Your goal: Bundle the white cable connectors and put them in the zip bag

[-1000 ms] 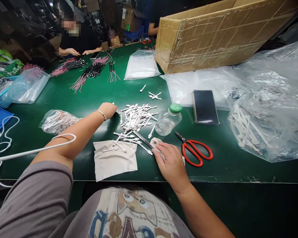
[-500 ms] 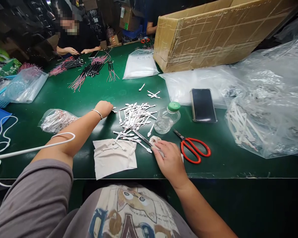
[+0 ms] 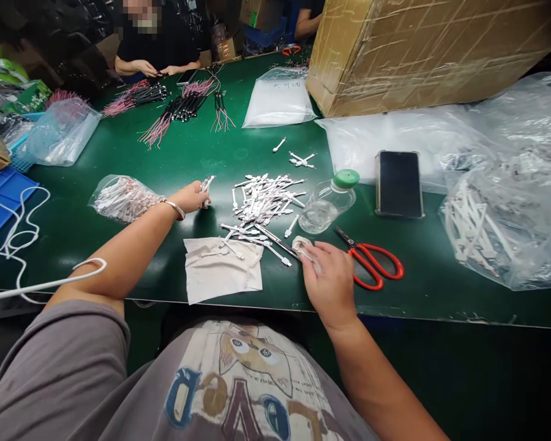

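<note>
My left hand (image 3: 191, 197) is closed on several short white connector cables (image 3: 207, 182), held just above the table between a bag of white cables (image 3: 125, 198) and a loose pile of the same cables (image 3: 269, 199). My right hand (image 3: 330, 278) rests near the front edge, its fingers closed round metal tweezers (image 3: 278, 239) and a crumpled bit of pale cloth (image 3: 302, 245). The tweezers' far end points at the pile. A flat pale cloth (image 3: 220, 278) lies between my hands, with a few cables across its top edge.
Red-handled scissors (image 3: 379, 266) lie right of my right hand. Beyond stand a green-capped bottle (image 3: 324, 205) and a phone (image 3: 399, 184). A large carton (image 3: 417, 58) and plastic bags fill the right. A person (image 3: 158, 49) handles something across the table. A white cord (image 3: 73, 278) crosses my left arm.
My left hand has drawn left, away from the pile, and the cables in it now stand up in view. My right hand keeps its hold. The whole view has shifted.
</note>
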